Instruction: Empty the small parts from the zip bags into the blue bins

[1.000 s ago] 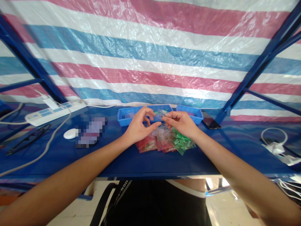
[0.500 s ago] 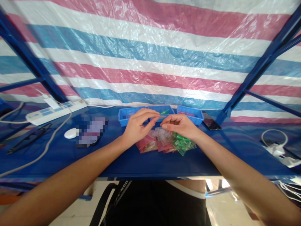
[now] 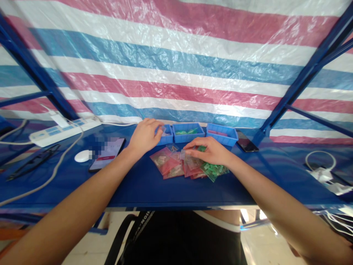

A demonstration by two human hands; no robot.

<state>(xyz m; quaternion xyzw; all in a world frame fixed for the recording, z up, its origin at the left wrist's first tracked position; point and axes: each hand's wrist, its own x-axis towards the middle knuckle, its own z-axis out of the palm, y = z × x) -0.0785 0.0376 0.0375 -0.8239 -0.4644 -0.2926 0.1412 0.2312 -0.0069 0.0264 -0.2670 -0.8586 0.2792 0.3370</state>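
Note:
My left hand (image 3: 146, 136) is over the left blue bin (image 3: 167, 139), its fingers closed on what looks like a small clear plastic bag (image 3: 164, 129). My right hand (image 3: 209, 150) rests over the pile, thumb and fingers pinching a clear zip bag (image 3: 183, 154). Red-tinted zip bags (image 3: 173, 166) with small pale parts lie to the left in the pile. Under my right hand are green zip bags (image 3: 214, 170), partly hidden by it. Green bags (image 3: 185, 131) also lie in the middle blue bin (image 3: 188, 138).
The right blue bin (image 3: 224, 139) holds something red. Beside it lies a dark phone (image 3: 247, 141). To the left are another phone (image 3: 108, 156), a white mouse (image 3: 83, 156), glasses (image 3: 34, 162) and a power strip (image 3: 66, 131) with a trailing cable (image 3: 56, 169).
My hands have moved apart. My left hand went left to the left bin; my right hand came down slightly onto the clear bags. The middle bin and more red-tinted bags are now uncovered.

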